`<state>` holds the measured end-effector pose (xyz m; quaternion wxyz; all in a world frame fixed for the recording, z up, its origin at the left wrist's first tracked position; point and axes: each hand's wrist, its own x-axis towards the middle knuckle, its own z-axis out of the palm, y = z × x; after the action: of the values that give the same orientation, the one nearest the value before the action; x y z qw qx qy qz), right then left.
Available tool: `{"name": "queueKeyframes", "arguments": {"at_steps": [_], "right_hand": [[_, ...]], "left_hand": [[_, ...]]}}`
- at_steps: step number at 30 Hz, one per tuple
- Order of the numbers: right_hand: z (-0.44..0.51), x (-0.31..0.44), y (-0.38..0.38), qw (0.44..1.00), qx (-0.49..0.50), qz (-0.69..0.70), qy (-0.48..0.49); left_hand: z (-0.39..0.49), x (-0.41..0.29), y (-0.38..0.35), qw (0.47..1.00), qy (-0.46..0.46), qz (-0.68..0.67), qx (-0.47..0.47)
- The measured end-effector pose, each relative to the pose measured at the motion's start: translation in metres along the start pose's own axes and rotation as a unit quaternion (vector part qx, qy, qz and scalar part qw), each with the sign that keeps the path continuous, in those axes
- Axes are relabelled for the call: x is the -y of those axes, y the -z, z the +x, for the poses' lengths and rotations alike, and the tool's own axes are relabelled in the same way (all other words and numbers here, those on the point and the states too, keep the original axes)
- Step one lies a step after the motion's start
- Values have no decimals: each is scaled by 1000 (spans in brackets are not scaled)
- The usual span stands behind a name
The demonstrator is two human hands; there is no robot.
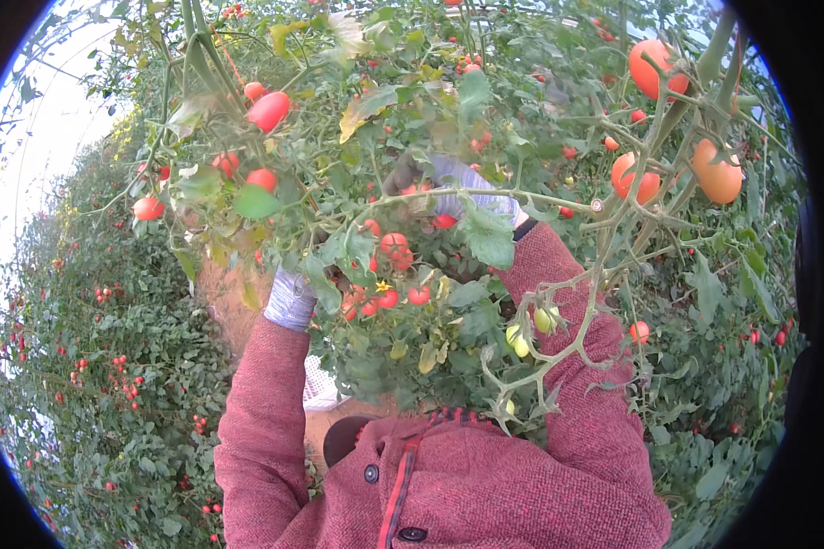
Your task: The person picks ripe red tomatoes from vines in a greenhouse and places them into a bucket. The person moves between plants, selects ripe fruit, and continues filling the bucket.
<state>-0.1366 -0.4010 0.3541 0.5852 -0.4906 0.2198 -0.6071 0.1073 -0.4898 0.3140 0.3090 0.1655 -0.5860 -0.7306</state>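
Observation:
My right hand [459,180], in a pale knitted glove with dark fingers, reaches in among the tomato vines. Its fingers are bent close to small red tomatoes [445,221]; leaves and a side stem [484,191] cross in front, so any grip is unclear. Lower and to the left, my left hand [292,294] wears a matching glove. Tomato leaves [357,252] cover most of its fingers, and what they touch is hidden. Between the two hands hangs a cluster of ripe red tomatoes [393,245], with more red tomatoes [387,298] beneath it near a yellow flower [383,285].
Close to the camera on the right, a thick vine stem [649,154] bears large orange-red tomatoes [716,171] and green ones [518,340]. Red tomatoes [269,112] hang at upper left. A white perforated crate [319,384] sits on bare soil [230,302] below my left forearm.

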Motion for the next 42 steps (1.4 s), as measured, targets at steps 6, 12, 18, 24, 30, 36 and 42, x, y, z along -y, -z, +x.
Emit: {"name": "queueKeyframes", "arguments": {"at_steps": [6, 12, 18, 24, 30, 36, 42], "right_hand": [[18, -18, 14, 993, 39, -25, -107], [32, -29, 6, 983, 98, -109, -113], [37, -35, 7, 956, 137, -241, -90], [41, -25, 9, 881, 152, -445, -62], [24, -21, -3, 703, -37, -704, 96], [15, -16, 7, 858, -90, -490, 124], [7, -15, 50, 939, -213, -176, 206]], "left_hand": [[-18, -43, -70, 992, -14, 109, -65], [-16, -40, -51, 988, -38, 145, -24], [-16, -35, -38, 973, -57, 226, -5], [-17, -50, -73, 947, -80, 310, -1], [-1, -7, -25, 816, -239, 526, -22], [-31, 16, -2, 912, 26, 383, -143], [-84, 26, 11, 983, 103, 32, -146]]}}
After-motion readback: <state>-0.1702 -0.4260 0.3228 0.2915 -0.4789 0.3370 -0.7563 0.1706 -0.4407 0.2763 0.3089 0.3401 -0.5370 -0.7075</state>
